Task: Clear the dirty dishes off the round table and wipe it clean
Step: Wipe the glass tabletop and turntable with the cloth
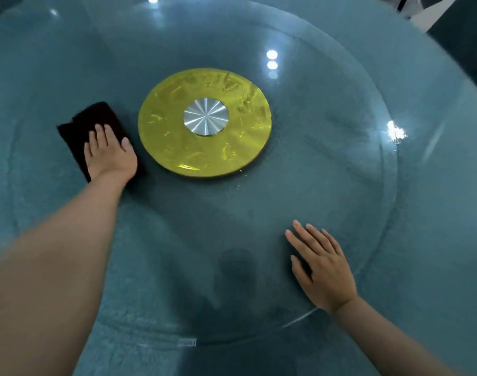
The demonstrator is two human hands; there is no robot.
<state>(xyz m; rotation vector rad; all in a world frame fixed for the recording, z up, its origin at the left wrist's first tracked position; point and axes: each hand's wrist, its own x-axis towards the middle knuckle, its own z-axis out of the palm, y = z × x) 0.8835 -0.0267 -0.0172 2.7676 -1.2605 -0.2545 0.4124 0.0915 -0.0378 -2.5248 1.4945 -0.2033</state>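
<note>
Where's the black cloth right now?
In the head view, the black cloth lies flat on the glass turntable, left of the gold centre disc, with the left hand pressing on it.

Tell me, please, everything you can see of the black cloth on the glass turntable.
The black cloth is a dark, soft-looking rag, seemingly folded into a rough rectangle, lying flat on the round glass turntable just left of the gold centre disc without touching it. The left hand presses on its nearer half with straight fingers, covering that part; the farther end and left edge show. It looks plain, with no visible pattern. Whether it is damp cannot be told.
</note>
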